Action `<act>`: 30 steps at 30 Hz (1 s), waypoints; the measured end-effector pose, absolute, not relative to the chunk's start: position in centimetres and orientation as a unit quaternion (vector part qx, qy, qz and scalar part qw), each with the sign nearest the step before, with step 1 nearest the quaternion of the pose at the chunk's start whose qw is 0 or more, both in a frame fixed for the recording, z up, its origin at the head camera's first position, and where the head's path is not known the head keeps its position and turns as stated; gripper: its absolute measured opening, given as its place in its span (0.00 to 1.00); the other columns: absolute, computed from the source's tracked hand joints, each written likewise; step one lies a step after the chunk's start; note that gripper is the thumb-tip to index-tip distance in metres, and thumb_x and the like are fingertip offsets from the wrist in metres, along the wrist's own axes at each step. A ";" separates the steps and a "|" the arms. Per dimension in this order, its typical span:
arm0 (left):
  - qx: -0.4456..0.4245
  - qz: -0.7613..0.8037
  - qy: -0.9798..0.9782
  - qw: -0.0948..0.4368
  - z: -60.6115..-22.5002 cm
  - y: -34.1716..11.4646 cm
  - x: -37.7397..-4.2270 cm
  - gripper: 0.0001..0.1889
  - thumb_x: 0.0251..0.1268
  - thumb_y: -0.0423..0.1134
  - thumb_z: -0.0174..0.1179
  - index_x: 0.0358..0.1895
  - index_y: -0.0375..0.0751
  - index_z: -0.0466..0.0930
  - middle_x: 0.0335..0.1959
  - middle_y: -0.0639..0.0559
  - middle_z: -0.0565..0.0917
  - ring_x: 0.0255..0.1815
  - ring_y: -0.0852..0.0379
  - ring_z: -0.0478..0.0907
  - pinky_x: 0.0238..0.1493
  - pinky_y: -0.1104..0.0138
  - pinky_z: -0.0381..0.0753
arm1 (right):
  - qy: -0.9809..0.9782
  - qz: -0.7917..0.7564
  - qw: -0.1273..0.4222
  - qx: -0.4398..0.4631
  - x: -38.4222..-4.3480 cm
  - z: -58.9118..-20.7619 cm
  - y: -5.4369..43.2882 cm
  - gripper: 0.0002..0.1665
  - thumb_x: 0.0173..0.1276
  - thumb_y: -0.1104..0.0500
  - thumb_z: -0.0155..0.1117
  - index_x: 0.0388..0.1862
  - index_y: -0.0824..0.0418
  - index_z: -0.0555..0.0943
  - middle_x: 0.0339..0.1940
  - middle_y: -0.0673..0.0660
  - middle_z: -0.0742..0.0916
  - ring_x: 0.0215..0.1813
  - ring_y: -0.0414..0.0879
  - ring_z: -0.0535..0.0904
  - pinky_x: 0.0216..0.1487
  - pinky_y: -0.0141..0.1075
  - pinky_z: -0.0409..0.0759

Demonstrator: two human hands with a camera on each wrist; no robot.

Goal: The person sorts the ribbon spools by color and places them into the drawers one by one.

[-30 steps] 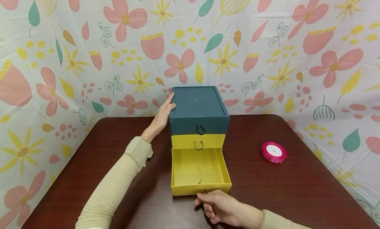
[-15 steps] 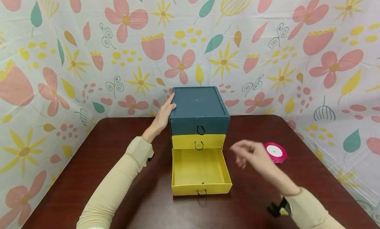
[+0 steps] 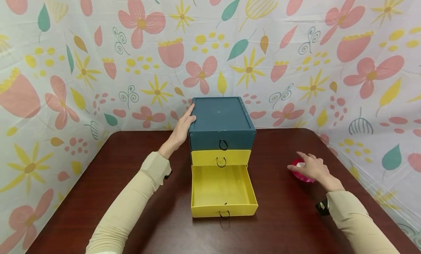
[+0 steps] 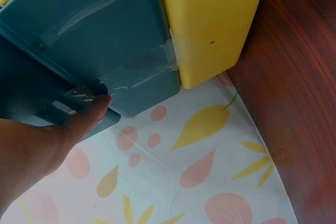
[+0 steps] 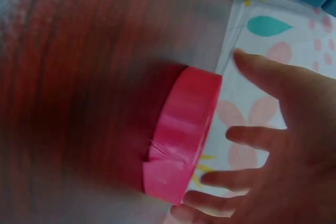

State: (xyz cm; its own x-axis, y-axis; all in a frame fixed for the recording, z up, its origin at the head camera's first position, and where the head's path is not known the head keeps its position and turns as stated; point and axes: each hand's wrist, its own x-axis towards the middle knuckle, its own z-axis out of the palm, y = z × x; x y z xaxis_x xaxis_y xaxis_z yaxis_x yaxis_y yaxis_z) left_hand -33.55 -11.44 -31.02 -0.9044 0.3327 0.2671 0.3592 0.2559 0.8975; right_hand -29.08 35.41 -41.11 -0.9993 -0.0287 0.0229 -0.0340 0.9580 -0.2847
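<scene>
A stacked drawer box stands at the table's middle, with a dark blue top [image 3: 219,113] and yellow drawers below. Its bottom yellow drawer [image 3: 225,210] is pulled out, a black loop handle at its front. My left hand [image 3: 180,130] rests on the blue upper left side, fingers straight; the left wrist view shows the thumb against the blue wall [image 4: 113,35]. On the right, my right hand [image 3: 314,169] hovers over a roll of pink ribbon [image 5: 184,129] with fingers spread. In the right wrist view a gap shows between the thumb and the roll. The hand partly hides the roll in the head view.
The dark reddish-brown table [image 3: 138,195] has rounded back corners. A floral cloth [image 3: 210,38] hangs close behind and beside it. The closed yellow drawer [image 3: 205,157] and blue drawer [image 3: 205,140] sit above the pulled-out one.
My right hand has let go of the bottom drawer's loop and moved right and farther away, to above the ribbon roll. The left hand stays on the box, and the drawer remains out.
</scene>
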 end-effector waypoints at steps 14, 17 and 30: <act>-0.216 -0.567 -0.795 0.020 -31.7 -11.5 -34.1 0.30 0.78 0.49 0.33 0.79 0.57 0.39 0.80 0.60 0.40 0.81 0.55 0.35 0.78 0.49 0.40 | -0.990 0.141 -0.007 0.032 -29.2 -41.1 35.1 0.47 0.51 0.42 0.73 0.61 0.70 0.71 0.50 0.78 0.77 0.45 0.72 0.71 0.35 0.58 0.76; -0.217 -0.567 -0.794 0.018 -31.6 -11.5 -34.0 0.30 0.78 0.49 0.33 0.79 0.57 0.39 0.80 0.59 0.40 0.81 0.55 0.35 0.78 0.48 0.40 | -0.987 0.149 0.015 0.049 -28.8 -40.8 34.3 0.45 0.50 0.43 0.74 0.59 0.69 0.73 0.46 0.75 0.79 0.41 0.67 0.73 0.33 0.52 0.77; -0.215 -0.567 -0.795 0.028 -31.4 -11.4 -33.9 0.31 0.77 0.51 0.34 0.79 0.57 0.41 0.80 0.61 0.42 0.81 0.55 0.39 0.78 0.49 0.42 | -0.973 0.189 0.055 0.117 -26.2 -37.2 28.9 0.44 0.50 0.45 0.75 0.63 0.64 0.73 0.53 0.72 0.78 0.52 0.67 0.69 0.37 0.51 0.83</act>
State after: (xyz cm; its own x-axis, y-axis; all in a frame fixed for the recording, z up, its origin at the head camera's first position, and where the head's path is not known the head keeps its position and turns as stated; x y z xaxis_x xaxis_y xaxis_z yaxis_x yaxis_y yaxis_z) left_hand -33.92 -11.38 -31.43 -0.9058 0.3096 0.2891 0.3740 0.2643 0.8890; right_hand -26.18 28.88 -37.15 -0.9666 -0.2067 0.1515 -0.2484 0.9010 -0.3556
